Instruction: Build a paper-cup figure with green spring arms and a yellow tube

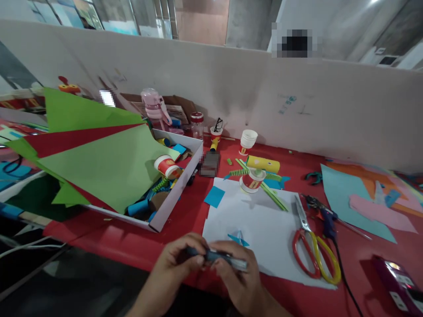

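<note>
Both of my hands meet above the table's front edge. A slim dark marker-like object [228, 259] with a pale end lies across them, slightly blurred. My left hand [180, 264] pinches its left part, and my right hand [239, 270] wraps round its right part. Just beyond my fingers, a small folded blue paper shape [239, 238] rests on a white sheet [264, 224]. Farther back on that sheet stands a red and white paper cup [252, 180] with a yellow roll [263, 164] on top and coiled green strips at its sides.
A white box [180, 193] with green and red paper is at left. Scissors [309, 251], a glue gun [327, 218] with a cord, and coloured sheets [360, 200] lie at right. Cups [247, 140], a jar [197, 125] and a pink bottle [155, 105] stand near the partition.
</note>
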Demonstrator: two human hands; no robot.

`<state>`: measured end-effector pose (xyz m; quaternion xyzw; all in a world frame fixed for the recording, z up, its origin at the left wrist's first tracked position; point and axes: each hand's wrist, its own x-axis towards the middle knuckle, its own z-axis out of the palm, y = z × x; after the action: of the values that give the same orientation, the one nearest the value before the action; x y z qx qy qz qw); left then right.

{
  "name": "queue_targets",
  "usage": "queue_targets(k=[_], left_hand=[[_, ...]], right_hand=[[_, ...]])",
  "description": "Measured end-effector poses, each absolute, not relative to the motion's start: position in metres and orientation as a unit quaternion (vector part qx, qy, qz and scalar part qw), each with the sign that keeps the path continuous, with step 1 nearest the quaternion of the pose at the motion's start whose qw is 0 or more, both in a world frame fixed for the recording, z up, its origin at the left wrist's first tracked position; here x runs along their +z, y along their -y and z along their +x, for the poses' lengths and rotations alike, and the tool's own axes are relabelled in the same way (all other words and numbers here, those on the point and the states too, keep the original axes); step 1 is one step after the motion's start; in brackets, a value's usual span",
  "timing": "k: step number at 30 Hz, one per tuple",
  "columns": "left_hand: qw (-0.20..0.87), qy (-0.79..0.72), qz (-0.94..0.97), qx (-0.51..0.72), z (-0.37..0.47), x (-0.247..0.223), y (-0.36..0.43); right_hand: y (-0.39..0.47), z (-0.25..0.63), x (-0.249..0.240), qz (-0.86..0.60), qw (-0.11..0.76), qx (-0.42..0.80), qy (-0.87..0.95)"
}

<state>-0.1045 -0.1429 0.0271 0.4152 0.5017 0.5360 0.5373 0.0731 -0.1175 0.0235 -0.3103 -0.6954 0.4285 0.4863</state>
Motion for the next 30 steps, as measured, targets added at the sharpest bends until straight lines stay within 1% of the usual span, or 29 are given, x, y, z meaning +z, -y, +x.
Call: queue_targets(k=[2, 4, 7, 9, 11, 13, 16, 18, 21, 23, 25, 27, 28, 30], left_hand=[[0.483, -0.554, 0.444, 0.513, -0.088, 0.009, 0.144], [0.373, -0.588, 0.544, 0.469, -0.075, -0.002, 0.138], [0.225, -0.558, 0.715, 0.358, -0.056, -0.012, 0.126], [0.169, -0.517, 0.788, 0.288, -0.042, -0.017, 0.118], [0.145, -0.479, 0.832, 0.240, -0.030, -0.021, 0.109], [0.147, -0.456, 0.850, 0.217, -0.023, -0.024, 0.100], [0.153, -0.467, 0.843, 0.220, -0.025, -0.025, 0.087], [0.136, -0.495, 0.826, 0.231, -0.036, -0.023, 0.080], [0.076, -0.573, 0.773, 0.263, -0.064, -0.017, 0.072], [0.013, -0.630, 0.724, 0.281, -0.082, -0.012, 0.068], [-0.060, -0.653, 0.696, 0.293, -0.089, -0.010, 0.069], [-0.094, -0.620, 0.718, 0.302, -0.080, -0.012, 0.078], [-0.085, -0.582, 0.749, 0.304, -0.070, -0.015, 0.085], [-0.020, -0.462, 0.836, 0.295, -0.044, -0.024, 0.102]], right_hand=[[0.123, 0.095, 0.014, -0.380, 0.512, 0.411, 0.652], [0.121, 0.115, 0.008, -0.463, 0.520, 0.390, 0.602], [0.108, 0.139, 0.001, -0.525, 0.480, 0.319, 0.627], [0.099, 0.150, -0.003, -0.529, 0.456, 0.260, 0.666], [0.093, 0.159, -0.009, -0.532, 0.446, 0.220, 0.685], [0.089, 0.166, -0.015, -0.539, 0.442, 0.196, 0.689], [0.088, 0.172, -0.021, -0.542, 0.433, 0.171, 0.700], [0.089, 0.175, -0.023, -0.540, 0.429, 0.155, 0.707], [0.092, 0.177, -0.028, -0.537, 0.424, 0.130, 0.717], [0.094, 0.177, -0.033, -0.536, 0.413, 0.109, 0.729], [0.095, 0.177, -0.039, -0.539, 0.398, 0.087, 0.738], [0.094, 0.177, -0.043, -0.547, 0.387, 0.073, 0.739], [0.093, 0.176, -0.044, -0.551, 0.383, 0.073, 0.738], [0.092, 0.176, -0.045, -0.558, 0.377, 0.075, 0.736]])
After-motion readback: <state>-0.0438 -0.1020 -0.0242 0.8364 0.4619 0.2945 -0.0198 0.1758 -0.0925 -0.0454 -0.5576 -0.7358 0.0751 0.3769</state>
